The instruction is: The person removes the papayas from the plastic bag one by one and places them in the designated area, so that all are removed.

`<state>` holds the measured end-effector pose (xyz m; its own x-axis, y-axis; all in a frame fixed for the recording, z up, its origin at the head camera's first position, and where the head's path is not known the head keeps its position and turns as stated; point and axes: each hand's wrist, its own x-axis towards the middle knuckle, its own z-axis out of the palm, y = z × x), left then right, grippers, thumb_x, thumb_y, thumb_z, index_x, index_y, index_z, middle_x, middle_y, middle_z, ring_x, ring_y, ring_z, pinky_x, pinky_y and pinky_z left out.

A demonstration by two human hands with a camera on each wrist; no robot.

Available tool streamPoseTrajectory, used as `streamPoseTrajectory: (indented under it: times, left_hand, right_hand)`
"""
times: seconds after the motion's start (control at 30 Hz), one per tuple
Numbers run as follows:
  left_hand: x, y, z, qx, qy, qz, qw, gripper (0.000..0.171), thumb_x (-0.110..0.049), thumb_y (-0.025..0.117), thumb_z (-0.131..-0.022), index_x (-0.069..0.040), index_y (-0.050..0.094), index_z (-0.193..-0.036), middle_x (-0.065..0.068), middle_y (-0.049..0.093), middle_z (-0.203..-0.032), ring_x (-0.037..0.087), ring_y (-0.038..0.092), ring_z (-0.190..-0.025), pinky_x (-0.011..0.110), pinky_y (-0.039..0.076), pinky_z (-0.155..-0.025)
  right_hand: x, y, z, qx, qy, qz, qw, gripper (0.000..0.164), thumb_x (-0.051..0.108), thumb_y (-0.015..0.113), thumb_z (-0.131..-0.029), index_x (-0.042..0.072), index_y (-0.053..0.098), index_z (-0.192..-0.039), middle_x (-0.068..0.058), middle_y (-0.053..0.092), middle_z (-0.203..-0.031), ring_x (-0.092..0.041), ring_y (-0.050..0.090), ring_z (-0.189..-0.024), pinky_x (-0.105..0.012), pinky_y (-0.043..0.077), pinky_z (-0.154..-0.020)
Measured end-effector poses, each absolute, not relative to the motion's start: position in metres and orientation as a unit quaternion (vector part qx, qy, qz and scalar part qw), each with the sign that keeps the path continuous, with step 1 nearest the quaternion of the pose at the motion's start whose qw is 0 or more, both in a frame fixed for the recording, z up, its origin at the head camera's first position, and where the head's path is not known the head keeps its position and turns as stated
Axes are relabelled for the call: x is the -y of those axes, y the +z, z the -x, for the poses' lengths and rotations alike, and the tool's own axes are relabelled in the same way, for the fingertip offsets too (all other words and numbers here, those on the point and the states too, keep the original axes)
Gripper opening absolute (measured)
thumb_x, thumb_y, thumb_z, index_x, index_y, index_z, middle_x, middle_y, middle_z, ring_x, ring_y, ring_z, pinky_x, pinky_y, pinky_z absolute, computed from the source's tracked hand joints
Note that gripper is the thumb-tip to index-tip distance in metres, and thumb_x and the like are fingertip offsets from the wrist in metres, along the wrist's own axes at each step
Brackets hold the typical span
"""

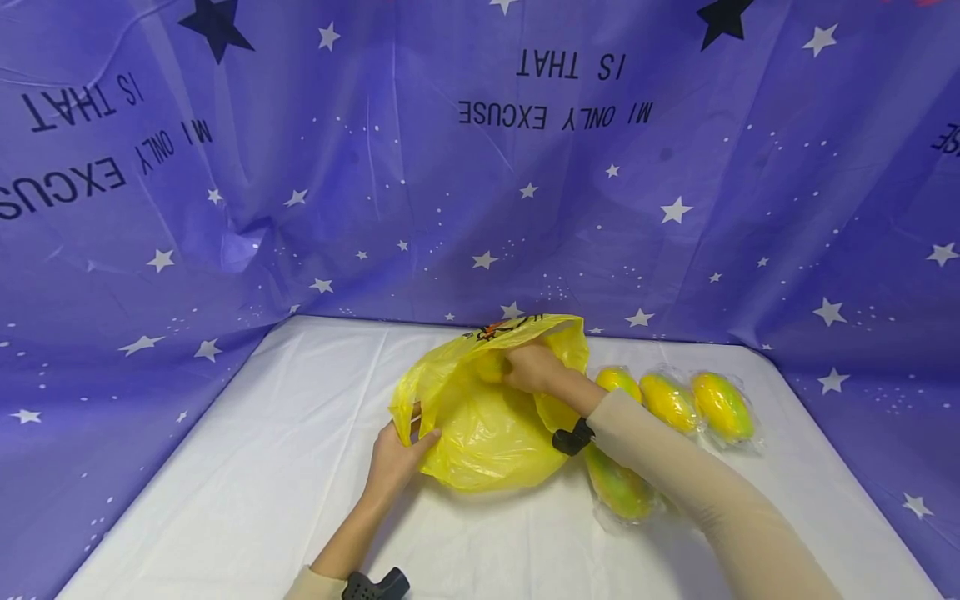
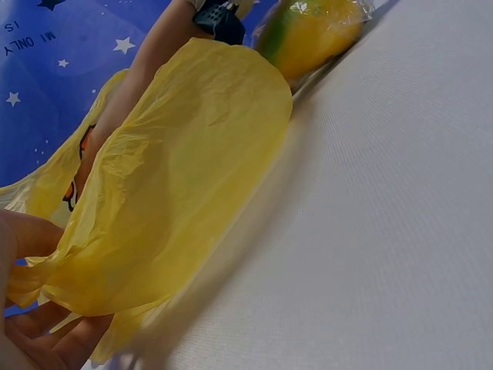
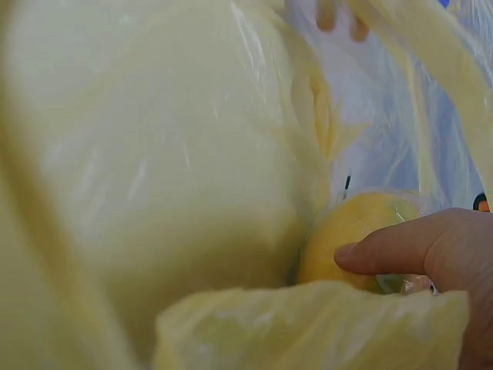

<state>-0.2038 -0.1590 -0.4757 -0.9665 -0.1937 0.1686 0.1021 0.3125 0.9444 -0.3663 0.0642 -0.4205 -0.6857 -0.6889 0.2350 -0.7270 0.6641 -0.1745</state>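
Head view: bright, even. Left wrist view: dimmer, soft shadow beside yellow bag (image 2: 177, 169). Right wrist view: hazy, near folds (image 3: 35, 239) blurred.

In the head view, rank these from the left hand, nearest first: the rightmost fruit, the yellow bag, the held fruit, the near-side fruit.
1. Yellow bag: its edge is gripped by the left hand.
2. Held fruit: inside the bag, in the right hand.
3. Near-side fruit: right of the bag.
4. Rightmost fruit: farthest right on the table.
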Motion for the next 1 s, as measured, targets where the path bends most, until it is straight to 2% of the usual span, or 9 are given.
streamPoseTrajectory:
  times: [0.17,0.33,0.4,0.53,0.8,0.9,1.0]
  left_hand:
    - [0.158,-0.476,0.203,0.798,-0.589,-0.031,0.124,0.049,-0.01,0.073,-0.085,0.004,0.055,-0.128,0.022,0.059,-0.127,0.039,0.055,-0.118,0.048,0.044,-0.101]
    - [0.158,-0.475,0.202,0.796,-0.59,-0.023,0.134,0.049,-0.011,0.073,-0.085,0.006,0.055,-0.127,0.024,0.059,-0.126,0.04,0.056,-0.117,0.049,0.044,-0.101]
    - [0.157,-0.475,0.202,0.796,-0.588,-0.016,0.144,0.049,-0.01,0.073,-0.084,0.007,0.055,-0.126,0.025,0.059,-0.125,0.042,0.056,-0.115,0.05,0.045,-0.099]
    - [0.157,-0.476,0.201,0.804,-0.572,-0.003,0.164,0.047,-0.009,0.072,-0.083,0.009,0.056,-0.124,0.026,0.06,-0.122,0.043,0.058,-0.111,0.05,0.049,-0.094]
    - [0.158,-0.474,0.201,0.796,-0.592,-0.021,0.126,0.049,-0.009,0.073,-0.085,0.007,0.054,-0.128,0.024,0.057,-0.129,0.04,0.055,-0.118,0.048,0.044,-0.1]
    - [0.156,-0.465,0.197,0.794,-0.596,-0.024,0.12,0.049,-0.008,0.071,-0.086,0.01,0.053,-0.128,0.027,0.055,-0.129,0.042,0.054,-0.118,0.049,0.043,-0.101]
    - [0.156,-0.465,0.198,0.793,-0.597,-0.023,0.119,0.049,-0.007,0.071,-0.086,0.01,0.052,-0.129,0.027,0.055,-0.129,0.042,0.054,-0.119,0.049,0.043,-0.102]
  right_hand:
    - [-0.062,-0.417,0.356,0.904,0.126,-0.407,0.036,0.049,0.015,0.077,-0.078,0.016,0.061,-0.125,-0.003,0.067,-0.11,-0.019,0.061,-0.089,-0.035,0.051,-0.085]
    - [-0.062,-0.415,0.348,0.887,0.144,-0.438,0.021,0.062,0.013,0.078,-0.077,0.02,0.053,-0.134,-0.003,0.063,-0.124,-0.023,0.061,-0.103,-0.038,0.049,-0.091]
    - [-0.062,-0.414,0.344,0.878,0.156,-0.452,0.024,0.064,0.012,0.079,-0.076,0.022,0.053,-0.133,-0.004,0.061,-0.127,-0.024,0.058,-0.111,-0.038,0.046,-0.096]
    - [-0.062,-0.41,0.337,0.864,0.179,-0.47,0.021,0.064,0.012,0.081,-0.075,0.023,0.052,-0.132,-0.001,0.059,-0.129,-0.022,0.055,-0.115,-0.035,0.043,-0.1]
    - [-0.063,-0.401,0.321,0.858,0.221,-0.464,-0.002,0.066,0.014,0.082,-0.076,0.022,0.05,-0.134,0.005,0.053,-0.136,-0.016,0.044,-0.128,-0.033,0.033,-0.109]
    - [-0.064,-0.399,0.315,0.851,0.245,-0.464,0.0,0.066,0.014,0.083,-0.076,0.019,0.051,-0.134,0.004,0.053,-0.135,-0.014,0.045,-0.126,-0.031,0.035,-0.108]
    - [-0.065,-0.398,0.309,0.84,0.277,-0.467,-0.001,0.066,0.012,0.083,-0.075,0.014,0.051,-0.133,0.002,0.054,-0.132,-0.014,0.049,-0.119,-0.03,0.041,-0.102]
